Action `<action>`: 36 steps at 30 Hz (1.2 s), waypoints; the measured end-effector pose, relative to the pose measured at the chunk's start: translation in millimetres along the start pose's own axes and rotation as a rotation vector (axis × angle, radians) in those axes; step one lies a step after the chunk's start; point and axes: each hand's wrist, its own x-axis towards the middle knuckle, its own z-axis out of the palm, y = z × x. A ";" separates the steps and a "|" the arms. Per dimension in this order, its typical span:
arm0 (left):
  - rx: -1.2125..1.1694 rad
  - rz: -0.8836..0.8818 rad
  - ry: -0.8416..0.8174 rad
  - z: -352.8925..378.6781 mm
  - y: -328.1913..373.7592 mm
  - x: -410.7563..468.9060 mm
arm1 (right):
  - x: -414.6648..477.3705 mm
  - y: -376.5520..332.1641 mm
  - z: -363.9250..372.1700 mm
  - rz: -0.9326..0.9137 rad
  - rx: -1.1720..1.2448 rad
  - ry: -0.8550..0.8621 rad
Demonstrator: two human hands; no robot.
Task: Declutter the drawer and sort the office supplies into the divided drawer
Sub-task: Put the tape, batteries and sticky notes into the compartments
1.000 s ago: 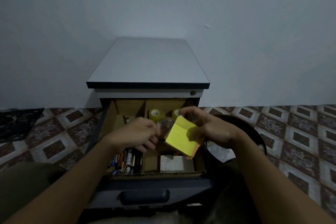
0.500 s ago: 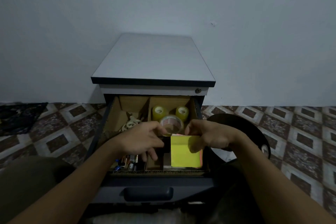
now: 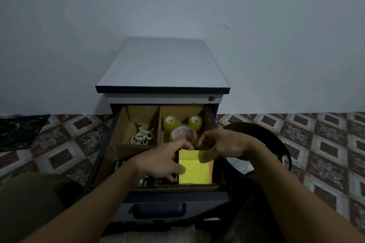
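The open drawer [image 3: 110, 140] of a small cabinet holds cardboard dividers. A yellow sticky-note pad [image 3: 195, 169] lies in the front right compartment, with pink sheets showing at its right edge. My right hand [image 3: 219, 144] pinches the pad's back right corner. My left hand [image 3: 160, 162] touches its left edge with thumb and fingers. White scissors [image 3: 141, 137] lie in the back left compartment. Two yellowish tape rolls [image 3: 170, 122] and a clear tape roll [image 3: 182, 134] fill the back right one. Pens [image 3: 144, 181] lie front left, mostly hidden under my left hand.
The grey cabinet top [image 3: 164, 65] stands against a pale wall. A round black object [image 3: 262, 134] rests on the patterned tile floor right of the drawer. Dark cloth [image 3: 17, 130] lies at the far left. The drawer's handle [image 3: 158, 210] faces me.
The sticky-note pad went from tilted in the air in my right hand down flat into the front right compartment. Both hands followed it down and now rest on its edges.
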 end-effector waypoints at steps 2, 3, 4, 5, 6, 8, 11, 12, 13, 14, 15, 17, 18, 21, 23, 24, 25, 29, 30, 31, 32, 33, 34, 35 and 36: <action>0.026 -0.038 -0.020 -0.4 0.4 0.0 | -0.2 -5.4 0.0 0.018 -0.040 0.066; 0.055 -0.060 -0.021 0.1 0.6 1.4 | 0.2 -6.8 -0.3 0.030 -0.053 0.104; 0.091 -0.086 -0.016 0.9 1.2 4.3 | 0.7 -7.8 -1.2 0.038 -0.061 0.146; 0.125 -0.111 -0.011 2.1 2.6 7.4 | 0.6 -8.6 -2.2 0.040 -0.071 0.191; 0.166 -0.137 -0.011 3.5 4.2 10.4 | 0.4 -8.9 -3.9 0.035 -0.092 0.240; 0.259 -0.177 -0.028 7.1 7.1 15.0 | -1.0 -9.1 -8.6 0.012 -0.143 0.320; 0.546 -0.195 -0.052 11.5 7.0 20.1 | -4.5 -8.2 -12.9 -0.010 -0.174 0.354; 0.640 -0.194 -0.048 12.4 7.6 20.5 | -5.3 -7.1 -13.7 -0.015 -0.178 0.355; 0.666 -0.191 -0.039 12.8 7.9 21.0 | -6.1 -6.0 -14.0 -0.018 -0.175 0.355; 0.632 -0.191 -0.044 12.5 7.8 21.3 | -6.7 -4.7 -13.9 -0.023 -0.162 0.352; 0.568 -0.192 -0.059 11.5 7.6 21.7 | -7.5 -3.7 -13.4 -0.031 -0.143 0.352; 0.473 -0.204 -0.108 9.3 9.4 20.7 | -7.0 -1.6 -12.0 -0.053 -0.086 0.360; 0.462 -0.208 -0.124 8.5 9.8 20.5 | -6.2 -0.9 -10.7 -0.068 -0.043 0.363; 0.512 -0.202 -0.143 8.6 9.9 19.6 | -2.0 -2.0 -6.7 -0.121 0.049 0.382; 0.575 -0.185 -0.109 10.6 8.0 18.4 | 0.6 -2.1 -4.5 -0.139 0.052 0.406; 0.594 -0.186 -0.077 13.1 7.4 17.1 | 1.1 -1.7 -3.5 -0.144 0.045 0.420; 0.594 -0.190 -0.038 15.8 5.6 16.9 | 1.0 -1.4 -2.6 -0.147 0.038 0.433; 0.507 -0.204 0.037 23.6 -3.1 18.8 | -1.4 1.9 1.6 -0.149 0.046 0.468; 0.489 -0.201 0.046 23.1 -5.2 18.9 | -2.0 2.9 3.2 -0.145 0.054 0.466; 0.482 -0.195 0.057 21.8 -6.8 18.2 | -2.5 3.7 4.9 -0.140 0.060 0.467; 0.475 -0.195 0.062 20.6 -7.2 16.9 | -2.1 4.7 6.7 -0.137 0.060 0.471; 0.458 -0.192 0.064 19.8 -7.6 15.8 | -1.6 5.3 8.5 -0.137 0.057 0.477; 0.438 -0.187 0.059 19.6 -7.7 14.7 | -1.1 6.1 10.5 -0.141 0.051 0.484; 0.420 -0.175 0.054 19.6 -7.0 13.4 | -0.8 6.3 12.2 -0.145 0.048 0.491; 0.397 -0.166 0.047 19.5 -4.5 10.5 | -0.3 6.9 13.6 -0.150 0.050 0.499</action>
